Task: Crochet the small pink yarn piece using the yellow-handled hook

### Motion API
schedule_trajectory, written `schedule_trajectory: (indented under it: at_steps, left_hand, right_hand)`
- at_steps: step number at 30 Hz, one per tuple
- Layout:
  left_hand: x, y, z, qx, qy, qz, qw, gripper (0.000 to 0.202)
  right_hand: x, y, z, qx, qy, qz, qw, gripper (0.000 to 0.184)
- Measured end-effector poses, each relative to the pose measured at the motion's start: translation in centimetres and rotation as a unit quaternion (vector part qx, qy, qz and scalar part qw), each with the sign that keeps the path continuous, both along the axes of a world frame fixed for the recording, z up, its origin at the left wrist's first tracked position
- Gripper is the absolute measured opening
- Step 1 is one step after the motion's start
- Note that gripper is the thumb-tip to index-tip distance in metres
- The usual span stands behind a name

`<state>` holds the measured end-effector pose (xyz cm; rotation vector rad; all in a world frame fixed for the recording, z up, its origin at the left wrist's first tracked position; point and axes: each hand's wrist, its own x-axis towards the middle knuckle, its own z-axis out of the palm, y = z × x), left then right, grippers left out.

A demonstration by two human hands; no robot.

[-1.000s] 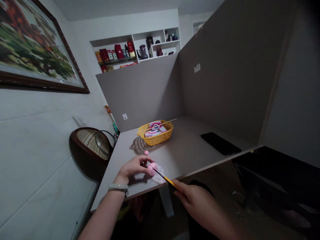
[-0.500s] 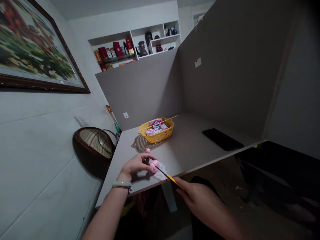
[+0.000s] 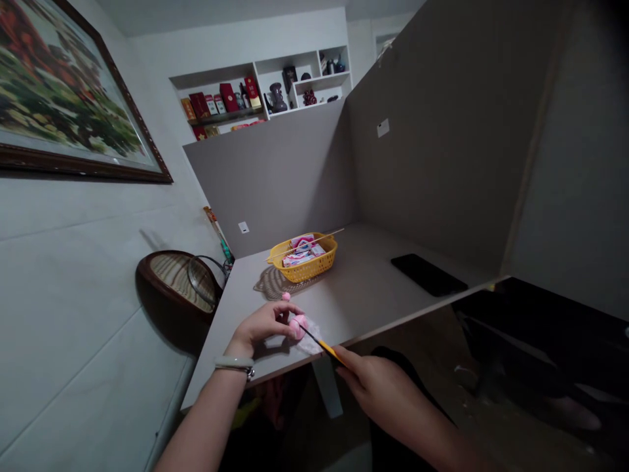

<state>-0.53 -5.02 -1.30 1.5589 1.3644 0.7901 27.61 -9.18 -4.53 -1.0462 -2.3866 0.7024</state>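
Note:
My left hand [image 3: 264,324] is closed around the left side of a pink ball [image 3: 297,326], thumb and fingers resting against it. The ball looks like soft clay and sits on a crumpled clear plastic sheet [image 3: 310,339] near the table's front edge. My right hand [image 3: 366,373] grips a thin dark-shafted tool with a yellow handle [image 3: 330,351]. Its dark tip touches the ball; I cannot tell how deep it goes in. Just beyond my left fingers lies a smaller pink ball [image 3: 285,297].
A yellow basket [image 3: 310,267] with printed packets stands farther back, a thin stick [image 3: 327,235] laid across it. On the right of the table [image 3: 354,288] lies a flat black object [image 3: 428,274]. Grey panels [image 3: 295,177] close off the back and right. A brown rounded chair-like object [image 3: 167,314] is at left.
The whole view has shifted slightly, so things sit a little more to the left. Both hands keep the same hold, and the tool's tip stays at the pink ball.

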Motion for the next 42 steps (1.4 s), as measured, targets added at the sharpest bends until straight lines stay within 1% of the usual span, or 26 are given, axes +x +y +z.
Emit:
schedule_trajectory:
  at_steps: [3,5,7,9,12,14,16,19,22,25,27,30,32,34,36,39,42]
  left_hand:
    - [0.2,-0.1,0.0,-0.016,-0.013,-0.001,1.0,0.054]
    - [0.0,-0.1,-0.1,-0.017,-0.013,0.001,1.0,0.055]
    - [-0.2,-0.1,-0.2,-0.002,-0.003,0.008,1.0,0.053]
    - [-0.4,0.0,-0.3,0.015,0.014,0.012,1.0,0.052]
    - [-0.3,0.1,-0.2,0.017,0.031,0.007,0.999,0.05]
    - [0.0,0.1,-0.1,0.005,0.028,-0.003,1.0,0.052]
    - [0.3,0.0,0.1,-0.005,0.017,-0.011,1.0,0.053]
    - [0.3,-0.1,0.1,-0.002,0.003,-0.005,1.0,0.054]
    - [0.0,-0.1,0.0,0.01,0.008,0.005,1.0,0.055]
    - [-0.1,-0.1,-0.1,0.007,0.009,0.009,1.0,0.053]
    - [0.0,-0.1,-0.1,0.001,0.002,0.008,1.0,0.053]
    - [0.3,-0.2,0.0,-0.022,-0.01,-0.003,1.0,0.054]
    - [0.2,-0.2,0.0,-0.029,-0.016,-0.003,0.999,0.054]
    - [-0.1,-0.2,-0.1,-0.019,-0.017,0.005,1.0,0.053]
    - [-0.4,-0.1,-0.3,-0.002,-0.009,0.01,1.0,0.052]
    - [-0.5,0.1,-0.3,0.007,0.011,0.002,1.0,0.052]
    - [-0.2,0.1,-0.1,-0.003,0.011,-0.005,1.0,0.053]
  right_hand:
    - [-1.8,0.9,0.5,0.03,-0.01,-0.01,0.999,0.038]
    - [-2.4,1.3,0.8,0.034,-0.004,-0.006,0.999,0.039]
    - [-2.0,1.2,0.6,0.028,-0.001,-0.001,1.0,0.037]
    - [-0.8,0.7,0.3,0.011,0.001,0.003,1.0,0.036]
    - [0.1,0.1,-0.2,-0.008,0.002,0.002,1.0,0.04]
    - [-0.5,0.3,-0.2,-0.001,0.0,-0.003,1.0,0.038]
    - [-1.7,0.8,0.0,0.013,0.001,-0.012,1.0,0.037]
    - [-2.6,1.5,0.1,0.02,0.009,-0.013,1.0,0.037]
    - [-1.4,1.2,-0.3,0.005,0.016,0.005,1.0,0.036]
    - [0.1,0.4,-0.6,-0.013,0.022,0.011,1.0,0.041]
    - [0.0,0.3,-0.2,-0.011,0.009,0.005,1.0,0.041]
    - [-1.5,0.7,0.7,0.005,-0.004,-0.005,1.0,0.038]
    - [-2.1,1.0,1.0,0.012,-0.002,0.0,1.0,0.039]
    - [-1.7,0.9,0.8,0.012,-0.003,0.005,1.0,0.039]
    - [-0.6,0.5,0.2,0.0,-0.002,0.006,1.0,0.039]
    - [0.6,-0.1,-0.2,-0.023,0.013,0.01,1.0,0.039]
    - [-0.4,0.2,0.3,-0.011,0.003,0.001,1.0,0.036]
